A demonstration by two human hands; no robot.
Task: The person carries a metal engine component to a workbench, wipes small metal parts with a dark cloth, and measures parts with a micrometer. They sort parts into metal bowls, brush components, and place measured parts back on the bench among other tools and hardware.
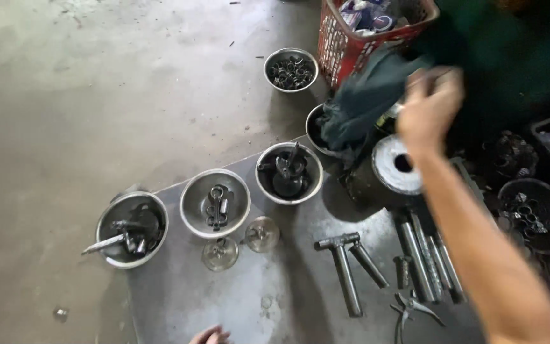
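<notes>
right hand (429, 105) at 1 o'clock, fingers closed gripping dark cloth (358, 108) | left hand (210, 336) at 6, grip unclear | step: wiping parts; next needs steady aim toward steel bowl (289, 173)

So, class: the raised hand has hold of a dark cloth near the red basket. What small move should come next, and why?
Probably lift the dark cloth clear. The right hand appears to grip its upper end, blurred, while its lower folds drape over a metal bowl beside the red basket, hiding the contents. The left hand shows only at the bottom edge.
</notes>
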